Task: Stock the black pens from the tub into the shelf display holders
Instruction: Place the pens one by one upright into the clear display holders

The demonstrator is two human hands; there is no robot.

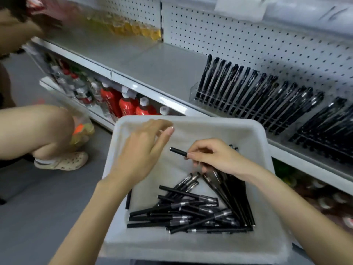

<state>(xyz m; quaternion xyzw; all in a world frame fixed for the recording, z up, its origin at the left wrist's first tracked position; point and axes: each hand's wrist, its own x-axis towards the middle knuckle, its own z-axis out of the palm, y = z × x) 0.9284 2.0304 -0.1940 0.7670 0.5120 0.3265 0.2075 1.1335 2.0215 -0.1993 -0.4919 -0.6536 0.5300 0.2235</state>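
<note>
A white tub (191, 245) sits below me with several black pens (187, 211) piled in its near half. My right hand (214, 157) is over the tub's middle and grips a bunch of black pens; one pen tip (177, 151) sticks out to the left past its fingers. My left hand (141, 150) hovers over the tub's left side with fingers spread and holds nothing. On the shelf to the right, clear display holders (193, 92) carry rows of upright black pens (248, 88).
The grey shelf board (152, 60) left of the holders is bare, with white pegboard (248, 35) behind. Bottles (126, 104) fill the lower shelf. Another person crouches at left, a knee (38, 127) and a beige clog (63, 161) on the grey floor.
</note>
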